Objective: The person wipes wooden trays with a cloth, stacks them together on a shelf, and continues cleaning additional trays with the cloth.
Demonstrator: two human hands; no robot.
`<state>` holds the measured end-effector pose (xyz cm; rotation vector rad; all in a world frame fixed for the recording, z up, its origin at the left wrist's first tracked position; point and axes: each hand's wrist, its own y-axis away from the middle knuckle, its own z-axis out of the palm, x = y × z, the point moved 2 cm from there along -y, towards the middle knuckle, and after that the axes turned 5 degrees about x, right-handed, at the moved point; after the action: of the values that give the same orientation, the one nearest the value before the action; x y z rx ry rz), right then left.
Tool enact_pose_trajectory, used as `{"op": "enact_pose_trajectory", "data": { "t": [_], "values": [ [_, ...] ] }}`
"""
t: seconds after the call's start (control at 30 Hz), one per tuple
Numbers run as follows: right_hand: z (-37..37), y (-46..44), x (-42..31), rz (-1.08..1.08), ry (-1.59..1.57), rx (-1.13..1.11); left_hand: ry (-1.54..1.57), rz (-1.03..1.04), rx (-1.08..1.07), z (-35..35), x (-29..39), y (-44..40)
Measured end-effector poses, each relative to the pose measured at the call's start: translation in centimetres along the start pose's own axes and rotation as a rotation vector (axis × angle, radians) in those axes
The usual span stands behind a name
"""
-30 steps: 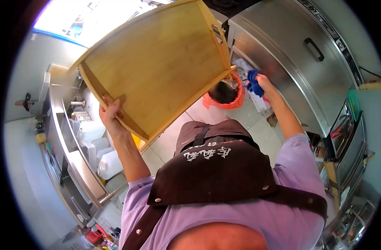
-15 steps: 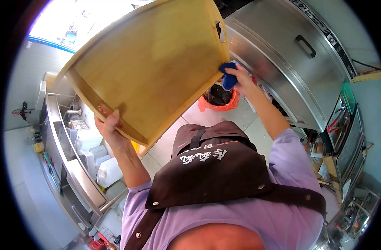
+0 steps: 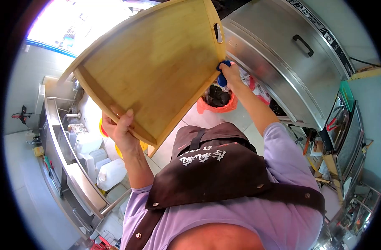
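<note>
A wooden tray (image 3: 153,66) with raised sides and a cut-out handle is held up, tilted, in front of me. My left hand (image 3: 123,127) grips its near left side, thumb on the inner face and fingers partly hidden. At the tray's right corner, my right hand (image 3: 232,76) is closed on a dark blue cloth (image 3: 223,79), which is pressed against the wooden edge. Below that corner stands a bin with a red-orange bag (image 3: 219,109) and dark contents.
To the right is a large stainless steel appliance (image 3: 278,54) with a black handle. White plastic jugs (image 3: 111,174) stand on the left beside a metal sink unit (image 3: 59,137). A green tray (image 3: 347,96) sits at the far right.
My right hand has brought the blue cloth leftward from beside the appliance onto the tray's right corner. The tray has shifted slightly in my left hand's hold.
</note>
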<state>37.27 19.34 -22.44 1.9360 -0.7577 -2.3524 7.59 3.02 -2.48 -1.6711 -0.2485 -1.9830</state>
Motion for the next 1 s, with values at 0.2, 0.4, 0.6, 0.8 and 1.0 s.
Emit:
{"op": "enact_pose_trajectory", "data": {
  "t": [0.2,0.4,0.6,0.8,1.0],
  "values": [
    [-0.9,-4.0,2.3,-0.078,0.257,0.016,0.028,-0.024,0.022,0.2,-0.9,-0.4],
    [-8.1,-5.5,1.8,0.168,-0.073,-0.168,0.095,-0.053,0.106,-1.1,-0.2,-1.0],
    [-9.0,-3.9,-2.0,0.237,-0.287,-0.454,0.191,-0.101,0.071,-2.0,-0.2,-1.5],
    [-8.7,-1.2,-5.9,0.311,-0.362,-0.623,0.251,-0.174,0.029,-2.8,-0.7,-2.9],
    [-9.6,-1.3,-7.8,0.118,0.055,-0.627,0.254,-0.266,0.096,-4.2,-1.7,-3.8]
  ]
}}
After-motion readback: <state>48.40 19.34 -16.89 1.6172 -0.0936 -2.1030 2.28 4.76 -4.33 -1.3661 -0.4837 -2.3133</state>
